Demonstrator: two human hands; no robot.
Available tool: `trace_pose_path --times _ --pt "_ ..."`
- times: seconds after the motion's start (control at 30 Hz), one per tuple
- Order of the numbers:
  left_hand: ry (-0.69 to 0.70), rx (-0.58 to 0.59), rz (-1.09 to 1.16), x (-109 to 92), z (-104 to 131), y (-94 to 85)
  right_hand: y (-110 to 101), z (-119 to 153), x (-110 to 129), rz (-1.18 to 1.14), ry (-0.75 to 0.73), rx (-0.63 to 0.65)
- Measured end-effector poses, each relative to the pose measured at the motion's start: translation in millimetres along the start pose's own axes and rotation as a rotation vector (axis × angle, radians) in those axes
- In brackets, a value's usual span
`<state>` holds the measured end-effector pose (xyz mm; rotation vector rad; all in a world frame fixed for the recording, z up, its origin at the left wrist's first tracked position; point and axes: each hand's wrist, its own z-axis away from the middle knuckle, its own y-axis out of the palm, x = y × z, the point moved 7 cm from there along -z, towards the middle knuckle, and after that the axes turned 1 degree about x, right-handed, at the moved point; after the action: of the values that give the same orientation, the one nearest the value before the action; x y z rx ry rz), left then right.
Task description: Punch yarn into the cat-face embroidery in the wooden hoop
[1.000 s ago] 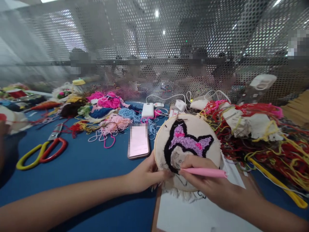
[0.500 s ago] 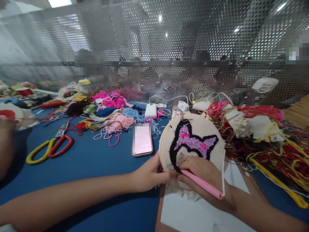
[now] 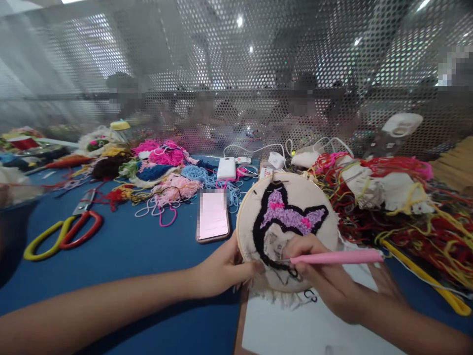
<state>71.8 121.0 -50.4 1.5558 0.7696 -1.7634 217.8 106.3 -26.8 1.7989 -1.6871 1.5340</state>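
Closely, left grip [image 3: 221, 268] clasps hoop edge [image 3: 238, 224] near phone [image 3: 213, 222], right grip [image 3: 330, 283] pinches pink tool [image 3: 342, 257].

A grey perforated metal screen [image 3: 207, 74] stands across the back of the blue desk [image 3: 148, 266]; blurred shapes of people [image 3: 125, 93] show dimly through its small round holes; small white lights [image 3: 240, 21] glow in its upper part, with a brighter patch [image 3: 101, 42] towards the left; brown slatted material [image 3: 458, 162] lies at the right edge, beside the screen.
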Motion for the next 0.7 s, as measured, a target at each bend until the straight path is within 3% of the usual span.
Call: trace_pose_path --times 0.17,0.3,0.53,0.7 --pt "-0.023 0.006 0.004 0 -1 0.6 -1 3 -6 -0.158 0.042 -0.030" --pt "-0.021 -0.007 -0.005 0 -1 -0.5 -1 3 -9 -0.118 0.051 -0.022" --pt "-0.002 -0.003 -0.003 1 -2 -0.3 3 -4 -1 0.192 0.024 0.093" --pt "-0.011 0.001 -0.017 -1 -1 1.2 22 -9 5 0.574 -0.212 0.163"
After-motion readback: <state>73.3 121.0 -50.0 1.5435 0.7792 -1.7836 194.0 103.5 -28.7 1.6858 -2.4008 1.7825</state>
